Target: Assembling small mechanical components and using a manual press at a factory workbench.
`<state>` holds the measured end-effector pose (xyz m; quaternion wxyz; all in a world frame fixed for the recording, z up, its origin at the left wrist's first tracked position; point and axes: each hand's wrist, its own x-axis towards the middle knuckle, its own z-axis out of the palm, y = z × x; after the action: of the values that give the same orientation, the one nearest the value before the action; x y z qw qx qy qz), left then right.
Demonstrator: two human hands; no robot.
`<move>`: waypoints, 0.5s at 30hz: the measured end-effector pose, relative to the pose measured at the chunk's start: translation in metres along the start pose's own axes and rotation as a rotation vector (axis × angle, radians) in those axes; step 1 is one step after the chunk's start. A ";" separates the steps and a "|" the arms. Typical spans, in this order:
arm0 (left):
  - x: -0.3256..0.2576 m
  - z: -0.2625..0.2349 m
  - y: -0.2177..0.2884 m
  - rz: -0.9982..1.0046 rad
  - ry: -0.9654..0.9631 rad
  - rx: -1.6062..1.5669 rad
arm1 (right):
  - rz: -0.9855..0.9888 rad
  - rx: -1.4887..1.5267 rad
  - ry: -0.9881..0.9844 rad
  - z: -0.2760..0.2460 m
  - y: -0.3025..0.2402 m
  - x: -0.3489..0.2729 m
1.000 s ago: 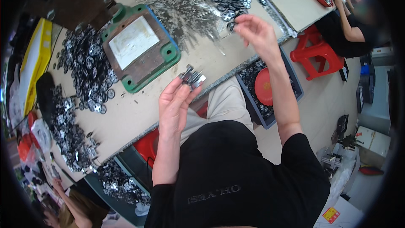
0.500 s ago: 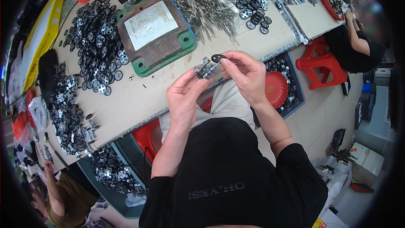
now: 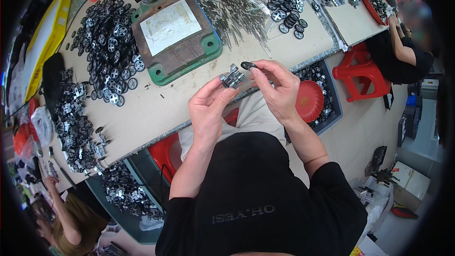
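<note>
Over the table's front edge, my left hand (image 3: pixel 207 109) grips a small grey and black plastic bracket (image 3: pixel 232 77) between thumb and fingers. Close to its right, my right hand (image 3: pixel 277 87) pinches a small black wheel (image 3: pixel 247 65) with a thin metal axle, which points down toward the bracket. Whether the axle's tip is inside the bracket I cannot tell. Beyond my hands stands a green press base (image 3: pixel 185 61) with a white plate (image 3: pixel 170 27) on top. A heap of loose metal rods (image 3: pixel 227 4) lies behind it to the right.
Black wheels (image 3: pixel 111 52) are piled left of the press, with a smaller group (image 3: pixel 286 9) at the back right. Brackets (image 3: pixel 78 128) cover the table's left end. Below the edge are a parts bin with a red bowl (image 3: pixel 310 102), and a red stool (image 3: pixel 360 71). Co-workers sit on both sides.
My right hand has shifted very slightly, and the wheel has tilted a little. The bracket stays in my left hand. The co-worker's hand at the left has moved slightly.
</note>
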<state>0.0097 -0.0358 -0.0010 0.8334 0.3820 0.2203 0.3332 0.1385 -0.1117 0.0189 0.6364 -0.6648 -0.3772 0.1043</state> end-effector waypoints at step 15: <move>0.002 -0.011 0.011 -0.054 -0.028 -0.069 | -0.154 0.045 -0.339 -0.025 0.006 0.018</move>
<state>0.0004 -0.0237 0.0005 0.8578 0.3513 0.2072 0.3128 0.1681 -0.1191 0.0239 0.5844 -0.5924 -0.5265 0.1741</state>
